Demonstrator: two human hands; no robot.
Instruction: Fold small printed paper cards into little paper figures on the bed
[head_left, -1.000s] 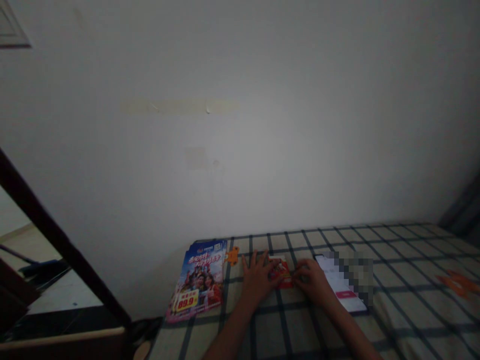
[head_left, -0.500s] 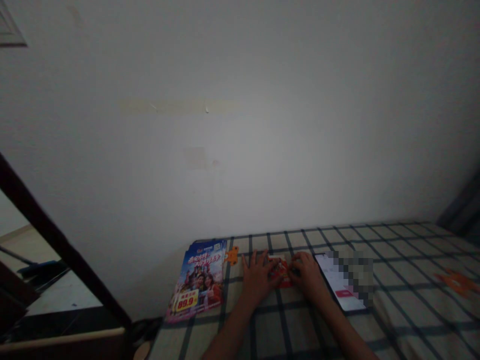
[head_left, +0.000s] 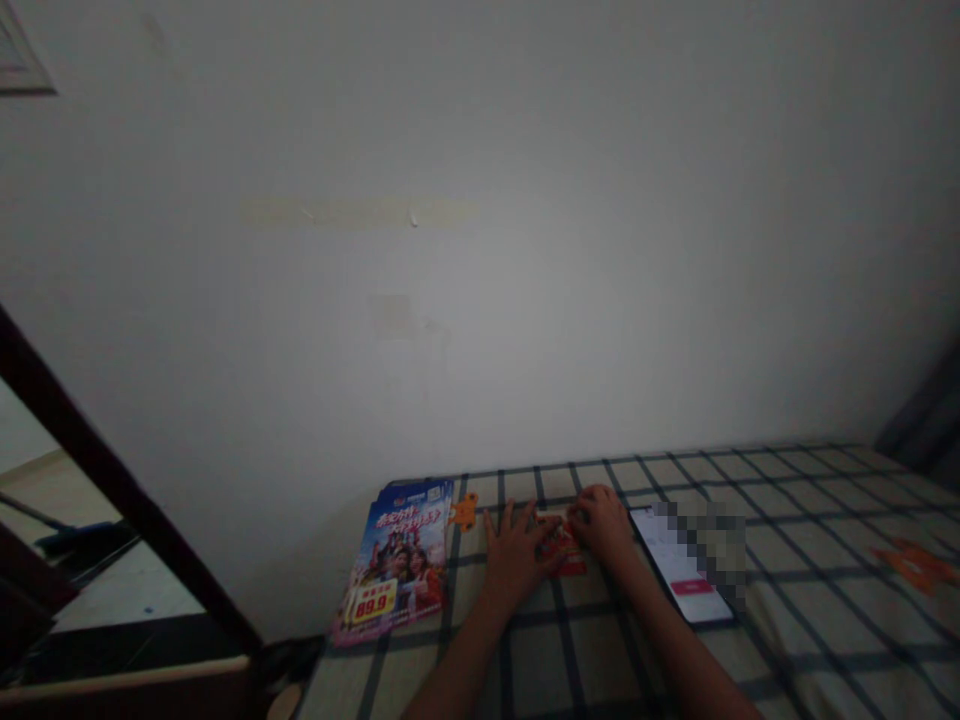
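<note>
A small red folded paper (head_left: 568, 558) lies on the checked bedsheet (head_left: 757, 650) near the wall. My left hand (head_left: 516, 556) rests flat on its left part with the fingers spread. My right hand (head_left: 602, 524) presses down on its far right edge with the fingers bent and held together; whether it pinches the paper is hard to make out in the dim light.
A stack of colourful flyers (head_left: 397, 565) lies left of my hands, with a small orange piece (head_left: 465, 511) by its top corner. A lit phone (head_left: 684, 573) lies to the right. A dark bed rail (head_left: 112, 480) slants across the left. The white wall stands just behind.
My right hand has slid away from me along the red paper, from its near right side up to its far edge. My left hand has stayed flat in place.
</note>
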